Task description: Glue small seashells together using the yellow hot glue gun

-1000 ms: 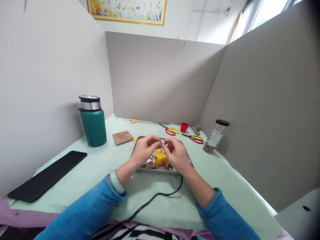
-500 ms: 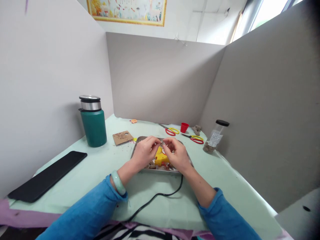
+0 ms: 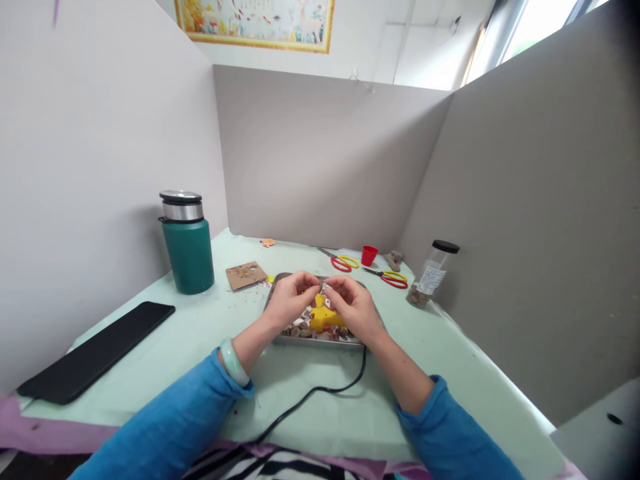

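My left hand point(image 3: 294, 297) and my right hand point(image 3: 351, 305) face each other above a metal tray point(image 3: 320, 344). Thumb and fingers of each hand are pinched together, and the fingertips almost meet. Whatever lies between them is too small to make out. Below the hands, a yellow glue gun point(image 3: 325, 319) rests in the tray among small shells and pebbles point(image 3: 299, 329). A black cord point(image 3: 320, 389) runs from the tray's front right corner toward the near table edge.
At left stand a green flask point(image 3: 187, 257) and a black flat pad point(image 3: 100, 350). A brown card point(image 3: 246, 275) lies beyond the tray's left. Two scissors point(image 3: 343, 261), a red cup point(image 3: 369, 255) and a black-lidded jar point(image 3: 431, 275) are at right. Grey panels point(image 3: 330, 160) enclose the table.
My fingertips have drawn slightly apart, and my left hand has shifted a little. More of the shells and the glue gun shows beneath them. Everything else stays put.
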A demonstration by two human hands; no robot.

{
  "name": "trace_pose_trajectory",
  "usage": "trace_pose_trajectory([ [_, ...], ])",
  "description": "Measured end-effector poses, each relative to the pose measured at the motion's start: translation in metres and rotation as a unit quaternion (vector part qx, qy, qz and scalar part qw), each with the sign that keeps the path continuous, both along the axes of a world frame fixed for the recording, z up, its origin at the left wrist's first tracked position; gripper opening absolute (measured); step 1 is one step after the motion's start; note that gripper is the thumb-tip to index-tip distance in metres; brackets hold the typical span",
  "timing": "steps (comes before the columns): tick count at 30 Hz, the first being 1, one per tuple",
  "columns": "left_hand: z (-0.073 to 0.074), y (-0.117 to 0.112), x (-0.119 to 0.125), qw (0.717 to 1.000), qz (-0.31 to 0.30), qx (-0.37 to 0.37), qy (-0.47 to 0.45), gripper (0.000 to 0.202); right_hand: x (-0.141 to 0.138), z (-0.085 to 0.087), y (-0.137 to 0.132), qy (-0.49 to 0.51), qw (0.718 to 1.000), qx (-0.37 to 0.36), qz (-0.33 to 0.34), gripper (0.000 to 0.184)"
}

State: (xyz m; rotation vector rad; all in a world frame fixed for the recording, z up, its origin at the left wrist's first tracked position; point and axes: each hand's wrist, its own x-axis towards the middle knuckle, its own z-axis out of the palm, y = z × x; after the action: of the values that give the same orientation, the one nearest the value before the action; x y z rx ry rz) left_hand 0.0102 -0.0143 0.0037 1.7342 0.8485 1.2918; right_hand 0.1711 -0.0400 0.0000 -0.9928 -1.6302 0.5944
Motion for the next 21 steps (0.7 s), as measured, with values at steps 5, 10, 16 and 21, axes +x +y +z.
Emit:
trace_pose_trajectory([
  [5,0.008,-0.004,0.001,0.997,-0.009,-0.047,-0.052,0.017,0.0,0.003,-0.002,0.037,0.999,-0.027,0.026,0.022],
  [10,0.011,-0.006,0.0,0.989,-0.039,-0.094,-0.105,0.02,0.0,0.002,-0.001,0.045,0.998,-0.036,0.037,0.023],
  [16,0.013,-0.008,-0.001,0.96,-0.112,-0.184,-0.177,0.025,0.001,0.005,-0.003,0.094,0.991,-0.045,0.083,0.023],
  [21,0.01,-0.006,-0.004,0.938,-0.168,-0.226,-0.203,0.022,0.0,0.007,-0.004,0.121,0.986,-0.066,0.096,0.021],
])
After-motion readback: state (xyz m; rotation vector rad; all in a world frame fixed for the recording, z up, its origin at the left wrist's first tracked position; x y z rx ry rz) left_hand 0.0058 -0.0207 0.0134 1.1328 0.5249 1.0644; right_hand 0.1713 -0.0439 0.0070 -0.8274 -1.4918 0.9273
